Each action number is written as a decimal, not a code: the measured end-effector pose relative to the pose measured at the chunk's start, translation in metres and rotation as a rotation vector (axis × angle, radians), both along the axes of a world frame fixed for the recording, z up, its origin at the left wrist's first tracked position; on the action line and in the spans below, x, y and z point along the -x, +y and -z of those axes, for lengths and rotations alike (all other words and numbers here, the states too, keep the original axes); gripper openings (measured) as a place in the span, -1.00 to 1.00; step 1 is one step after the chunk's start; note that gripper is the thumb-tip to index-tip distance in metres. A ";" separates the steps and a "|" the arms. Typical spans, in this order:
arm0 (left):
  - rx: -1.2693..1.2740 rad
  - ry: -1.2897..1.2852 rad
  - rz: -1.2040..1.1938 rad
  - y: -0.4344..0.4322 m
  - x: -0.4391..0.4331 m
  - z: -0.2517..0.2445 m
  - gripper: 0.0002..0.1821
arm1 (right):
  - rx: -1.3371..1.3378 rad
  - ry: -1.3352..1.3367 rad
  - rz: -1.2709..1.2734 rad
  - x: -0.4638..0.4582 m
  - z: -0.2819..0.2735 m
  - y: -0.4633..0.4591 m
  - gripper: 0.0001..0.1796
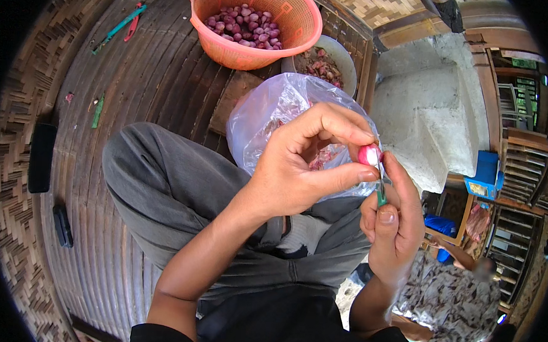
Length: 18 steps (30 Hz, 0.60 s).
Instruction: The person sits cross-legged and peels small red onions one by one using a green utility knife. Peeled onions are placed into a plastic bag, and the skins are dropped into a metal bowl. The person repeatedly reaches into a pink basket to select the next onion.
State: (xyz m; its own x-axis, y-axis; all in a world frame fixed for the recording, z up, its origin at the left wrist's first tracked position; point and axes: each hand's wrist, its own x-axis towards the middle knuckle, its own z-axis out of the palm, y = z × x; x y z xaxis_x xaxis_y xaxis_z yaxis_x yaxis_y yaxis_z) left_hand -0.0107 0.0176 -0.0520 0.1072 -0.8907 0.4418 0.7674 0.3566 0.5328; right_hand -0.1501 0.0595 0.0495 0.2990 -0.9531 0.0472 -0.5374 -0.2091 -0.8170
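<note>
Between the thumb and fingertips of my left hand (312, 154) is a small shallot (370, 154), part pink-red and part white. My right hand (394, 219) grips a small knife (381, 195) by its green handle. Its thin blade stands against the shallot's right side, near my right index fingertip. Below both hands, in front of my crossed legs, sits a clear plastic bag (258, 123) with pinkish pieces inside, partly hidden by my left hand. Beyond it stands an orange plastic basket (247, 58) holding many purple shallots (246, 25).
A bowl (351, 66) of skins and scraps stands beside the basket. On the slatted floor (167, 72) lie a teal-handled tool (119, 28), a red one (132, 28) and two dark objects (42, 158). A concrete block (426, 104) rises at right; another person (453, 301) is beyond.
</note>
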 end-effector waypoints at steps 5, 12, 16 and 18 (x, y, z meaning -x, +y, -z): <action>-0.031 0.033 0.008 0.000 0.003 0.001 -0.67 | 0.094 0.010 0.009 -0.002 0.006 0.000 -0.61; -0.088 0.123 0.056 0.003 0.007 -0.002 -0.71 | 0.065 0.042 0.070 -0.002 0.009 0.001 -0.59; -0.081 0.090 0.086 0.004 0.005 -0.002 -0.67 | -0.071 -0.247 0.086 -0.007 0.011 0.003 -0.50; -0.112 0.131 0.117 0.004 0.006 -0.004 -0.71 | -0.127 -0.340 0.089 -0.010 0.011 0.004 -0.45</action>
State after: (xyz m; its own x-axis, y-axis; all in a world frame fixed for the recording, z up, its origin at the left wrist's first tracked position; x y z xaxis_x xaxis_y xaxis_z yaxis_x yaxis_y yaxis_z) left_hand -0.0166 0.0219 -0.0484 0.0497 -0.9432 0.3284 0.8656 0.2047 0.4570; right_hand -0.1399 0.0633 0.0385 0.2024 -0.9793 0.0088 -0.2428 -0.0589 -0.9683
